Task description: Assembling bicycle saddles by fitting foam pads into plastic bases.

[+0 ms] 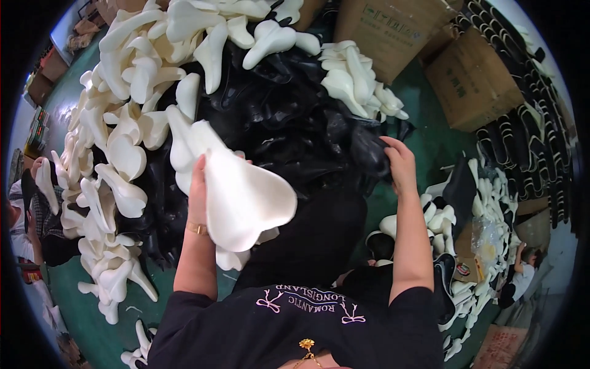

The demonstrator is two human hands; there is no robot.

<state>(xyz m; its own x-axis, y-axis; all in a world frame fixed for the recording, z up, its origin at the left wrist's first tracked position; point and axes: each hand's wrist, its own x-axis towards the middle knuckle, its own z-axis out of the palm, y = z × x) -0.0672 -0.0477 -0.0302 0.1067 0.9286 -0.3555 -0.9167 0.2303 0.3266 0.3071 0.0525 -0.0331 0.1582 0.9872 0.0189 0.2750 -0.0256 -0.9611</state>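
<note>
My left hand is closed on the edge of a white foam saddle pad, broad at the near end and narrow at the far end. More white foam shows beneath it; whether that is held too I cannot tell. My right hand grips the right end of a glossy black saddle cover, fingers curled over its edge. Between my hands spreads a heap of black saddle covers, partly hidden by the pad. Another white pad lies just beyond my left hand.
White foam pads pile up at the left and far side. A smaller bundle of pads lies far right, near cardboard boxes. Stacked black pieces line the right. One person sits at far left, another at far right.
</note>
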